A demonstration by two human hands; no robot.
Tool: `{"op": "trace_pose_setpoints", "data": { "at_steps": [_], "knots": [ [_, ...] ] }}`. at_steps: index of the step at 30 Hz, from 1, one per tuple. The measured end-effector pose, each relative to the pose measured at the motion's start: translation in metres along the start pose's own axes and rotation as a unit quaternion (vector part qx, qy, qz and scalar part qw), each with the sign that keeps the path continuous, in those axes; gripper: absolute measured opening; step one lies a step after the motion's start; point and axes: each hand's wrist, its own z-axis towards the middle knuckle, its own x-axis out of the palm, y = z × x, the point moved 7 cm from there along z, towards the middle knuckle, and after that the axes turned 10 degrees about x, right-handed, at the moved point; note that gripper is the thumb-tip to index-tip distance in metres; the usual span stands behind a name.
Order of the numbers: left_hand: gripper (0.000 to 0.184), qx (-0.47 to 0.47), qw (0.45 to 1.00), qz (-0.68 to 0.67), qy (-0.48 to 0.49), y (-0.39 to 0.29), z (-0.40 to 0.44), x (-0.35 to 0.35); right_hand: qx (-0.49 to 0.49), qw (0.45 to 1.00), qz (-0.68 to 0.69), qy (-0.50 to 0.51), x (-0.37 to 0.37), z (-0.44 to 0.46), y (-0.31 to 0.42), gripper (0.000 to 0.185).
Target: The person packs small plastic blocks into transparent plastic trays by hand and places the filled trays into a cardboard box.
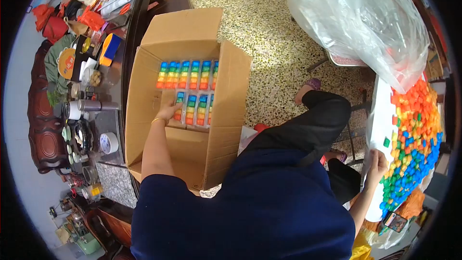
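Note:
My left hand (168, 110) reaches into an open cardboard box (231, 101). Its fingers are closed on a clear plastic pack of coloured cubes (179, 105) at the left end of the nearer row. Beside that pack stand more rainbow-coloured packs (194, 74), in two rows, with blue at the top and red or orange at the bottom. My right hand (378, 164) is at the near edge of a white table (378, 130), its fingers drawn together. Whether anything is between them cannot be made out. Loose coloured cubes (414, 149) lie heaped just beyond it.
A large clear plastic bag (361, 19) hangs over the table's far end. A phone (394, 222) lies near the cubes. Left of the box, a dark table holds a tape roll (109, 142), jars and a steel flask (90, 105). Another person's leg and purple sandal (314, 84) show nearby.

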Motion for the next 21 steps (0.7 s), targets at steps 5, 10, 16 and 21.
{"op": "trace_pose_setpoints", "data": {
  "at_steps": [5, 10, 16, 21],
  "knots": [
    [0.087, -0.056, 0.997, -0.01, -0.042, -0.041, -0.033, -0.006, 0.087, 0.995, -0.044, -0.035, 0.001, -0.013, -0.001, 0.015],
    [0.06, 0.119, 0.971, 0.132, -0.162, -0.034, -0.008, -0.07, 0.07, 0.997, 0.022, -0.014, 0.015, -0.03, 0.029, 0.011],
    [0.017, 0.486, 0.829, 0.054, -0.27, -0.309, -0.076, 0.043, 0.049, 0.988, 0.145, -0.035, 0.021, -0.033, 0.011, 0.005],
    [0.015, 0.807, 0.571, 0.145, -0.03, -0.553, -0.191, 0.276, -0.112, 0.989, -0.02, -0.093, 0.02, -0.039, 0.037, 0.006]
  ]
}}
